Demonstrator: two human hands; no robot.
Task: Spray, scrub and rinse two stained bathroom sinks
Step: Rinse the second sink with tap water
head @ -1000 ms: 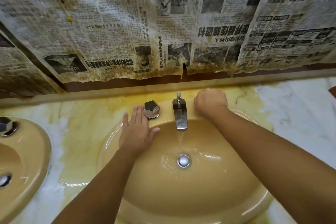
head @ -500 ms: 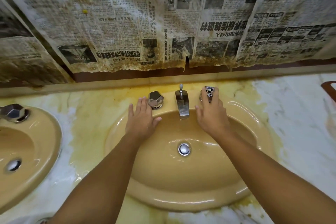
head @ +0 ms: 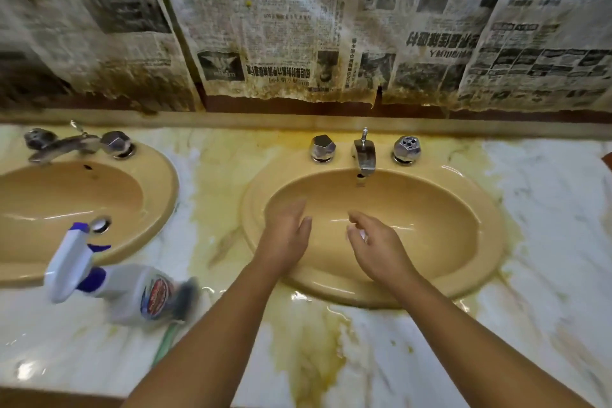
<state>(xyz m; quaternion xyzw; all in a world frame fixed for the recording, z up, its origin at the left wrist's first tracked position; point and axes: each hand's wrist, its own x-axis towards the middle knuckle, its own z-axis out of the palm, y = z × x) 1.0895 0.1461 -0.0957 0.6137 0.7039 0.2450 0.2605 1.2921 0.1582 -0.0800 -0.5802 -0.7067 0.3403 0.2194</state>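
**Bottle lies left of the left hand; both hands empty over the right sink**

Obs: left hand (head: 287,235) and right hand (head: 377,247) hover inside the near half of the right sink (head: 477,195), fingers loosely apart, clamped on nothing. Tap (head: 364,156) shows no stream that I can see; basin looks wet and clean.

Obs: spray bottle (head: 109,278) lies on its side on the worktop (head: 546,242), to the left of the left hand and a little nearer the person. Long axis runs roughly left-right, nozzle end pointing away from the hand toward the left sink (head: 155,182), base end toward the hand. A dark scrubber (head: 185,296), blurred, sits just at the base.

Judgement: left hand is clearly nearer; right would have to cross the body. Left sink probably next, so a leftward reach, taking the bottle's base end first
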